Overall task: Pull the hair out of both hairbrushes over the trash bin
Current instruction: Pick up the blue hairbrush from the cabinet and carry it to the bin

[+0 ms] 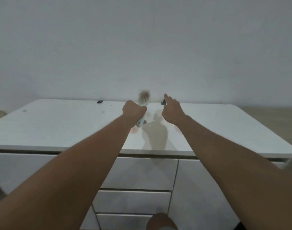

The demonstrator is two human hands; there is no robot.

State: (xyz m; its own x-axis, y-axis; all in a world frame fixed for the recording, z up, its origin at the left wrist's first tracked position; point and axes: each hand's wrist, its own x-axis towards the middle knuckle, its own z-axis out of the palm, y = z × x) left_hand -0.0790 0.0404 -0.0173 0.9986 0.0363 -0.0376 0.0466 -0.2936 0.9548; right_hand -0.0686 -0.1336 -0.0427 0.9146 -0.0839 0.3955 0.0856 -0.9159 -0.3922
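My left hand (133, 112) is closed around the handle of a pale hairbrush (144, 98), holding it upright above the white cabinet top (59, 127). The brush head is blurred and shows light-coloured hair or bristles. The end of the handle sticks out below my fist. My right hand (171, 110) hovers to the right of the brush, index finger extended toward the wall, holding nothing. A second brush and a trash bin do not appear in this view.
Small dark items lie at the back edge of the cabinet top, one (99, 101) at the left and one (163, 102) just behind my right hand. White drawers (138, 173) sit below the top. A plain wall rises behind.
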